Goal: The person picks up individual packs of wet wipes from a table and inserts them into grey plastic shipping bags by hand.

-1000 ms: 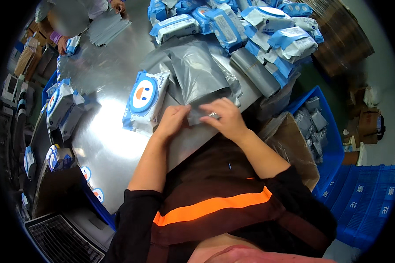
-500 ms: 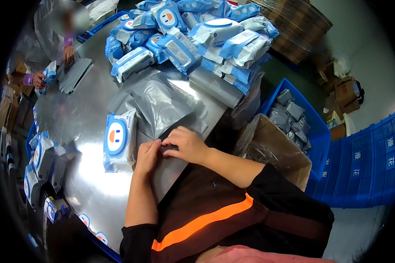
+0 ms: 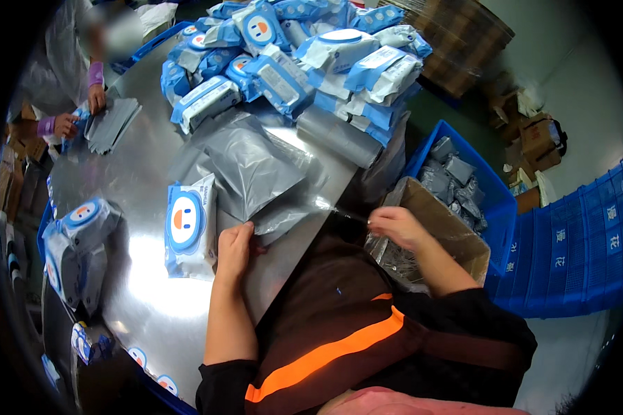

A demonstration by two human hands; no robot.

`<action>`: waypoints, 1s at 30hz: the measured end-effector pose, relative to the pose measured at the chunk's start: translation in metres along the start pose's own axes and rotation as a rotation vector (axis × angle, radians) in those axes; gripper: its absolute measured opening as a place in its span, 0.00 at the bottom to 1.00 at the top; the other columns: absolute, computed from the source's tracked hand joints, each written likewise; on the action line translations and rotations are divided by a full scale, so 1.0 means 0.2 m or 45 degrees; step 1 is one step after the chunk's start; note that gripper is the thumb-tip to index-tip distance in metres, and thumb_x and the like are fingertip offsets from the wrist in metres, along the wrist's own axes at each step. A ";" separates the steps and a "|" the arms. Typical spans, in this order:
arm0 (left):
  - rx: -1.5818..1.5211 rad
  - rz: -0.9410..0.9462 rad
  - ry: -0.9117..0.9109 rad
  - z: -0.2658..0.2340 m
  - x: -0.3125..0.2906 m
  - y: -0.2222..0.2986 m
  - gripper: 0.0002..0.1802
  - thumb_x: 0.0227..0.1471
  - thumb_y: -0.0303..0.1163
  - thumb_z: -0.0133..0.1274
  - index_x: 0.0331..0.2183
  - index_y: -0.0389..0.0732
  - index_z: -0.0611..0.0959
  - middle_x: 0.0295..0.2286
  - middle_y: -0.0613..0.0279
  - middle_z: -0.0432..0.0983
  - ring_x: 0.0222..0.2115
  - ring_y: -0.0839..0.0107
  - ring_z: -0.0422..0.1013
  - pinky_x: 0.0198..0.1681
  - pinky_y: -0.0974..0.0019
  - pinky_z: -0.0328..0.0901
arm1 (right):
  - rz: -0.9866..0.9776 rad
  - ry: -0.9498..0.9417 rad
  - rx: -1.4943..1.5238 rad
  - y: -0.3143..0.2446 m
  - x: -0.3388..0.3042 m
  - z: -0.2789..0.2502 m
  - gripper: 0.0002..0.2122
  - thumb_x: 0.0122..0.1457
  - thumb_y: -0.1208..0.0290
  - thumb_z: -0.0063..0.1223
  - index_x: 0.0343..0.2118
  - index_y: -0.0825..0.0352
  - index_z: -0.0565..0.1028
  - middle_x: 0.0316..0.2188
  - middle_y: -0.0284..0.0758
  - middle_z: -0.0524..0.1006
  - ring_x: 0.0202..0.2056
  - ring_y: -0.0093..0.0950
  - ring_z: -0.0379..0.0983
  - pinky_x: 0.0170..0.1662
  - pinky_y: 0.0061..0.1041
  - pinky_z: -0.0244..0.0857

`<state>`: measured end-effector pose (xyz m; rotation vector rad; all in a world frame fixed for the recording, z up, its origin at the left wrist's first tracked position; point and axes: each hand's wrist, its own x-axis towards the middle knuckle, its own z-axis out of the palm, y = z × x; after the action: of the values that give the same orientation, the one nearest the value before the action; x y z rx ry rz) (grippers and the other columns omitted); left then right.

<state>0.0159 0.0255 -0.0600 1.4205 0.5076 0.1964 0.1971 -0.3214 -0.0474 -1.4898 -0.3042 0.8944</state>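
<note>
Farther right than half a second ago, the right hand is beyond the shiny metal bench, near the open brown cardboard box; its fingers are bunched, any grip unclear. Left hand fingers pinch the grey plastic bag, lying on the bench beside the blue-and-white soft packet.

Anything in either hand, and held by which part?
Left hand: grey plastic bag, pinched at its near edge. Right hand: can't tell; blur at the fingertips hides whether they grip anything.
</note>
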 end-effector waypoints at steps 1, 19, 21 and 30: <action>0.026 -0.027 0.008 -0.01 0.00 0.00 0.25 0.61 0.40 0.49 0.15 0.37 0.73 0.14 0.64 0.68 0.15 0.74 0.66 0.22 0.67 0.66 | 0.078 0.045 0.050 0.09 -0.11 -0.20 0.05 0.61 0.72 0.56 0.33 0.68 0.77 0.28 0.30 0.76 0.29 0.21 0.72 0.36 0.22 0.67; 1.441 1.388 -0.098 0.03 0.11 0.19 0.33 0.40 0.18 0.51 0.54 0.36 0.76 0.55 0.48 0.70 0.53 0.50 0.70 0.57 0.54 0.66 | -2.025 -0.594 -1.663 -0.42 0.80 0.28 0.09 0.55 0.70 0.58 0.39 0.63 0.78 0.41 0.39 0.78 0.45 0.43 0.75 0.49 0.36 0.70; 1.043 1.087 0.232 0.03 0.11 0.12 0.26 0.49 0.18 0.50 0.53 0.38 0.78 0.43 0.49 0.77 0.43 0.53 0.75 0.48 0.60 0.69 | -1.470 -0.380 -1.381 -0.36 0.82 0.34 0.07 0.56 0.68 0.57 0.35 0.65 0.77 0.35 0.39 0.78 0.40 0.44 0.76 0.46 0.34 0.72; 0.114 0.333 0.715 0.12 0.35 -0.03 0.18 0.58 0.29 0.50 0.49 0.31 0.78 0.28 0.57 0.77 0.30 0.70 0.72 0.37 0.69 0.66 | 0.069 -0.062 -0.472 -0.26 0.99 0.51 0.16 0.62 0.59 0.47 0.33 0.71 0.75 0.23 0.35 0.74 0.25 0.32 0.76 0.26 0.35 0.71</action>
<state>0.0876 0.0328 -0.0799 1.5144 0.7932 0.8056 0.2747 -0.1076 -0.0555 -1.8255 -0.4879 0.9538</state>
